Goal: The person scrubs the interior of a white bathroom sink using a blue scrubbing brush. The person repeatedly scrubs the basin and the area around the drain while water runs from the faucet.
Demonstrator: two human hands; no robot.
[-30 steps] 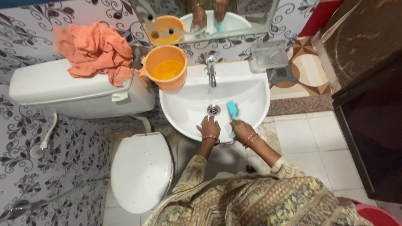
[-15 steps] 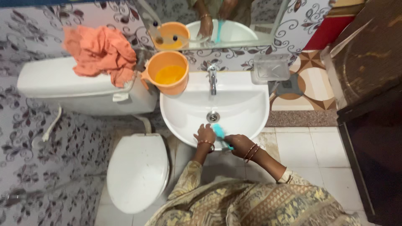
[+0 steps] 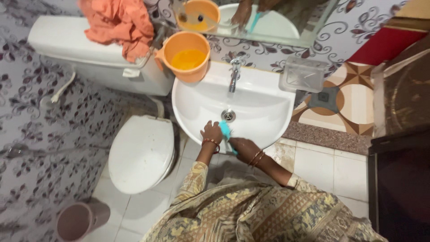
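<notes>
Snugly between both hands: teal brush.

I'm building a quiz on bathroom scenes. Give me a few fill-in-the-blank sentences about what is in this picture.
1. The right hand holds a brush whose colour is ____.
2. The left hand rests on the front rim of the white ____.
3. The orange bucket stands on the sink's rim, to the left of the ____.
4. An orange cloth lies on top of the toilet's ____.

Missing words: teal; sink; tap; tank
</notes>
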